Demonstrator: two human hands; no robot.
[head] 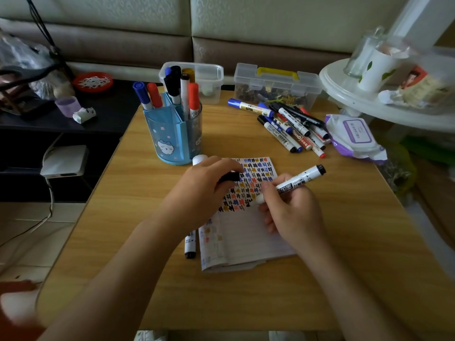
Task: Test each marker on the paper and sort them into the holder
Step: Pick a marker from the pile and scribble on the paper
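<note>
Mid-test, roughly a third done by the look of it. Gripping marker [295,182] in right hand [290,207], tip down on paper [248,232] at the edge of the scribble rows. Pinching black cap [231,177] in left hand [204,185], over the upper part of the same page. Counting about six sorted markers [193,99] upright in blue holder [172,134], just behind the paper. Leaving pile [293,129] at the far right of table [147,217], presumably untested, a dozen or so. Also one loose marker [190,244] lying flat beside the paper's left edge, status unclear. Probably next: recap, drop in holder, repeat.
</note>
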